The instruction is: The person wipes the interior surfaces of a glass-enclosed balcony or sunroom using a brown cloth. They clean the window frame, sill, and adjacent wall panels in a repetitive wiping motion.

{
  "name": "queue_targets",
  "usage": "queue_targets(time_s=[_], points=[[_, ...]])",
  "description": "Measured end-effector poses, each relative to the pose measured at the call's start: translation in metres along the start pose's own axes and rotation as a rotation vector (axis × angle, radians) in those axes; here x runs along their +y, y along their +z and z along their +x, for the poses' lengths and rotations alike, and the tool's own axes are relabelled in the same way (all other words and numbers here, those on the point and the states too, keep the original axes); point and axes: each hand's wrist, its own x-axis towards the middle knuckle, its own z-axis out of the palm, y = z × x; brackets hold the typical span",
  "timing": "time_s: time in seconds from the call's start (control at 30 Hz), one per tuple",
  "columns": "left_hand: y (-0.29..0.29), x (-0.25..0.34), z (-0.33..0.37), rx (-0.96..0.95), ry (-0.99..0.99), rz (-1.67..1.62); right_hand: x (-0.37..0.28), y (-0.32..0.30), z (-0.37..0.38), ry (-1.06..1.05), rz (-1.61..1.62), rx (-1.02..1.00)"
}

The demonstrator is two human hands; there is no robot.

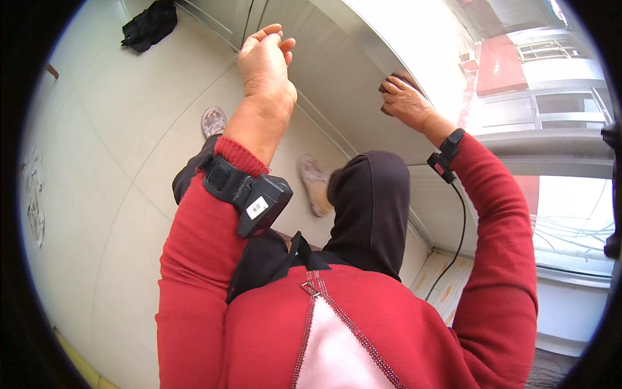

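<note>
My right hand (408, 102) presses a dark brown cloth (405, 77) to the pale panel (337, 78) below the window, close to the frame's edge. Parts of the cloth stick out above and below the fingers, and its full shape is hidden. My left hand (264, 68) is held up in front of the same panel, apart from it. Its fingers are loosely bent and spread a little, with nothing seen between them.
Window glass (427, 32) lies to the right, with a building outside. A black cloth heap (150, 26) is on the tiled floor (116, 181) at far left. A black cable (461, 240) hangs from my right wrist device. My shoes (214, 122) stand near the panel's base.
</note>
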Motion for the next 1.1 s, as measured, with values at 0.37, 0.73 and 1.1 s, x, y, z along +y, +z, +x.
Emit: queue_targets(time_s=[0.37, 0.73, 1.1], points=[[-0.002, -0.021, 0.014, -0.021, 0.036, -0.026, -0.119, 0.086, -0.141, 0.246, 0.527, -0.128], [-0.041, -0.042, 0.047, 0.031, 0.015, 0.197, -0.002, -0.115, -0.310, 0.954, -0.224, 0.818], [0.002, -0.031, 0.031, -0.194, 0.089, 0.173, -0.096, 0.008, -0.283, 0.982, 0.202, 0.784]])
